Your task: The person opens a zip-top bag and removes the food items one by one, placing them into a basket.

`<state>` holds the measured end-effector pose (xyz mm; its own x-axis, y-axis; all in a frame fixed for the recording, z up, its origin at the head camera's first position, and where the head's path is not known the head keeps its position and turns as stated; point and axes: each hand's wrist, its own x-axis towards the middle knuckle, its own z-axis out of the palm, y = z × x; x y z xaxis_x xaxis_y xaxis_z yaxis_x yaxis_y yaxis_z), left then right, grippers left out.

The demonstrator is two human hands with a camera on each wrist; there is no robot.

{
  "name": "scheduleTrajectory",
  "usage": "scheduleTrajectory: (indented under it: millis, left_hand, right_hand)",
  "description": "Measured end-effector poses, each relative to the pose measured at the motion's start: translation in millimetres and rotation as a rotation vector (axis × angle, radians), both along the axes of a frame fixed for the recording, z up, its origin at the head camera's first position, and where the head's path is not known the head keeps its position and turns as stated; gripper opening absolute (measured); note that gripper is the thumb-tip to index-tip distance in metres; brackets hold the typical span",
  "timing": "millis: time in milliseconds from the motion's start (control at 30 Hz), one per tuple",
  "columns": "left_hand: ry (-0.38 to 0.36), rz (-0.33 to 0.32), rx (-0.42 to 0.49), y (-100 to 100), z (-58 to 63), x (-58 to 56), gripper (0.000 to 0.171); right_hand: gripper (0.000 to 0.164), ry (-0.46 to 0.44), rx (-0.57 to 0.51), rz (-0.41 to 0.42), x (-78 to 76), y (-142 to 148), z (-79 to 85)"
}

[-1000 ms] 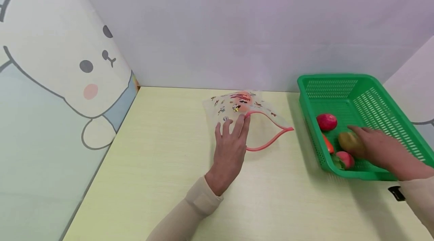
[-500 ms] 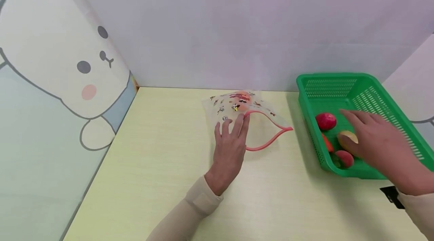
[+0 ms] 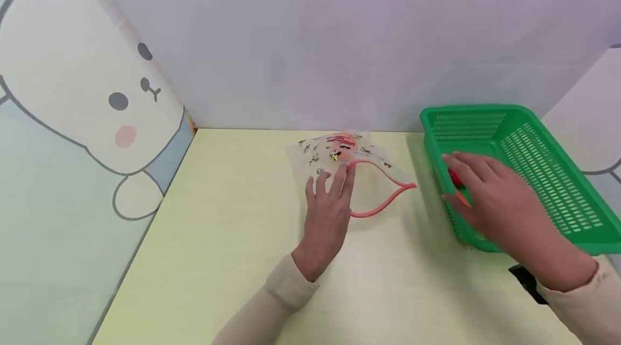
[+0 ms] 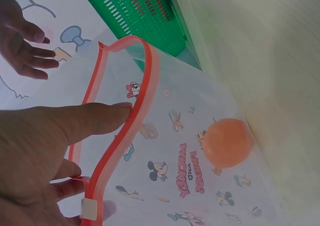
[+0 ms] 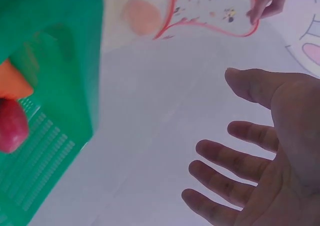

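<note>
A clear zip bag (image 3: 315,157) with cartoon prints and a red zip edge lies on the table, its mouth spread apart. My left hand (image 3: 326,221) holds that edge; in the left wrist view the thumb lies on one red strip and the fingertips are at the other, near the white slider (image 4: 89,209). Inside the bag is a round orange thing (image 4: 227,142). My right hand (image 3: 509,205) is held above the left side of a green basket (image 3: 485,109), fingers spread and holding nothing. It hides part of the basket's contents.
In the basket, the right wrist view shows a red, fruit-like thing (image 5: 11,126) and an orange piece (image 5: 14,80). A pale wall (image 3: 310,48) rises behind the table (image 3: 223,215); a panel with a cartoon animal (image 3: 77,81) stands at the left.
My right hand let go of the brownish round thing in the basket, rose, and moved left over the basket's near left side. My left hand stays at the bag's edge.
</note>
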<state>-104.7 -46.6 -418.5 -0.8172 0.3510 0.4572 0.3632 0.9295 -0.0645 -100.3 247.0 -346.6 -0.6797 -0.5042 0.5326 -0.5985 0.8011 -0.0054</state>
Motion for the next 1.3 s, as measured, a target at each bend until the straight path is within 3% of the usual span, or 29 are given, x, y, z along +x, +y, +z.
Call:
scheduleTrajectory:
  millis: [233, 367, 433, 633, 867, 1133, 1300]
  left_hand:
    - [-0.015, 0.001, 0.004, -2.0, -0.5, 0.5, 0.097]
    - [-0.013, 0.006, 0.016, -2.6, -0.6, 0.3, 0.098]
    - [-0.012, 0.010, 0.022, -2.8, -0.3, 0.2, 0.098]
    - [-0.015, 0.019, 0.029, -2.5, -0.3, -0.4, 0.100]
    - [0.052, 0.022, 0.036, -2.1, -2.0, -0.9, 0.095]
    - [0.045, 0.022, 0.035, -2.5, -1.4, -0.7, 0.096]
    - [0.043, 0.026, 0.030, -2.0, -0.7, -0.8, 0.101]
  right_hand:
    - [0.058, 0.014, -0.027, 0.076, 2.3, -30.9, -7.7]
    - [0.085, -0.018, -0.022, 0.111, 4.4, -49.3, -10.8]
    - [0.089, -0.027, -0.020, 0.126, 5.3, -58.6, -12.5]
    - [0.083, -0.034, -0.011, 0.148, 6.3, -82.7, -18.3]
    - [0.082, -0.076, 0.016, 0.143, 3.9, -99.6, -27.0]
    - [0.074, -0.063, 0.044, 0.138, -2.2, -114.0, -37.8]
    - [0.078, -0.107, 0.113, 0.116, -6.4, -119.9, -41.7]
